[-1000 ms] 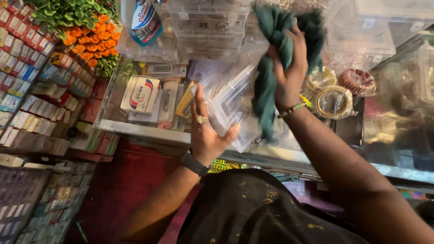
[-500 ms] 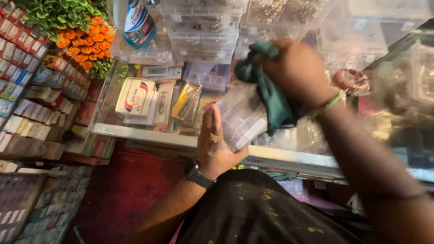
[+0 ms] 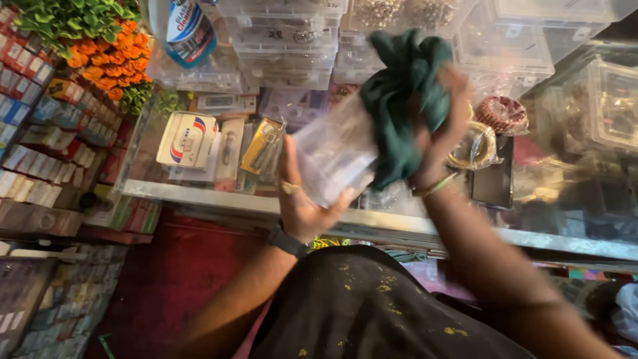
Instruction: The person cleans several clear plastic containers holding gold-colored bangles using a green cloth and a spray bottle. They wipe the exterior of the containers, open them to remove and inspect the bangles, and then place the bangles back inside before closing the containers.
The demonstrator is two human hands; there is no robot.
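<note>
My left hand (image 3: 300, 199) holds a clear plastic box (image 3: 335, 153) from below, tilted above the glass counter (image 3: 219, 198); a ring is on one finger and a dark watch on the wrist. My right hand (image 3: 444, 126) grips a dark green cloth (image 3: 403, 93) and presses it against the top right of the box. A green bangle circles that wrist. The box's contents are too blurred to make out.
Stacked clear plastic boxes (image 3: 286, 46) line the back of the counter beside a spray bottle (image 3: 189, 30). Orange flowers with green leaves (image 3: 100, 53) hang at upper left. Small packets (image 3: 189, 139) lie under the glass; bangles (image 3: 473, 147) lie at right. Packet racks (image 3: 40, 133) fill the left side.
My right hand with the green cloth has swept across the box, down to the left and then back up to the right. The left hand has kept holding the box.
</note>
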